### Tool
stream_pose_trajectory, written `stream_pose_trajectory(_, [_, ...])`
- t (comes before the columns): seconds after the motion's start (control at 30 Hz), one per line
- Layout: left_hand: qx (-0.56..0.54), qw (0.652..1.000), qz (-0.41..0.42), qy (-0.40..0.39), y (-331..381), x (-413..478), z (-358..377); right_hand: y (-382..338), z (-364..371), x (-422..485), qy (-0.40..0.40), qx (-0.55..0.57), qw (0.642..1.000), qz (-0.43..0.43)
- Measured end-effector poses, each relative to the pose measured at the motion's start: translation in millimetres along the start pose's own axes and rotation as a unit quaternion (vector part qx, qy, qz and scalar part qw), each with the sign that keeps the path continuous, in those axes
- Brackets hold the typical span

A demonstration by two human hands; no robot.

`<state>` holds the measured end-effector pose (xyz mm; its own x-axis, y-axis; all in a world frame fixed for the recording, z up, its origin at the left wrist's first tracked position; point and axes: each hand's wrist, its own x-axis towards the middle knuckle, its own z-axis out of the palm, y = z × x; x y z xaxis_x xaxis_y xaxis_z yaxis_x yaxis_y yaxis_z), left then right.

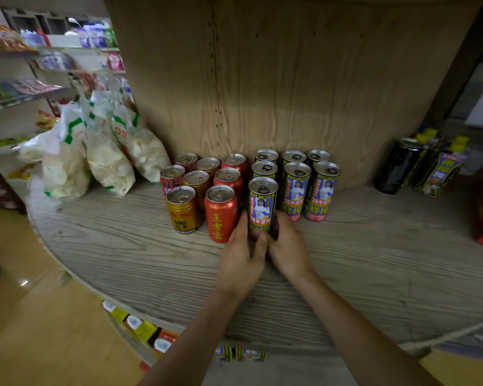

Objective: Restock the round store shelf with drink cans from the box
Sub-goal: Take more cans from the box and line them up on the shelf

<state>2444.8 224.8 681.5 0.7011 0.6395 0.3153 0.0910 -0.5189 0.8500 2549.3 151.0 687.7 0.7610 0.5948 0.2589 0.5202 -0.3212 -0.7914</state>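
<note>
Head view: left hand and right hand both curl round the base of a slim yellow-label can. It stands upright on the round shelf, at the front of its column and just beside the red can. Gold can is further left, snack bags at the shelf's left edge.

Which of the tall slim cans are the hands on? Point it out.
The front slim can, standing alone ahead of the two rows of three, beside the front red can. The left hand and right hand grip its base.
</note>
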Motion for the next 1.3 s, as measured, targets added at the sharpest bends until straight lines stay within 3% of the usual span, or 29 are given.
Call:
stream_pose_trajectory(0.77, [0.044,0.998,-0.018,-0.043,14.2,-4.6,-7.2,-10.9,-3.7,-11.2,0.009,-0.036,0.999,-0.022])
stream_pose_trajectory(1.07, [0.041,0.992,-0.029,-0.114,18.4,-11.9,-23.7,-32.9,-21.0,-41.3,-0.013,-0.052,0.998,-0.020])
stream_pose_trajectory(1.3, [0.067,0.988,0.047,-0.129,25.8,-42.2,-47.2,-47.4,-33.0,-82.1,-0.010,-0.128,0.992,0.018])
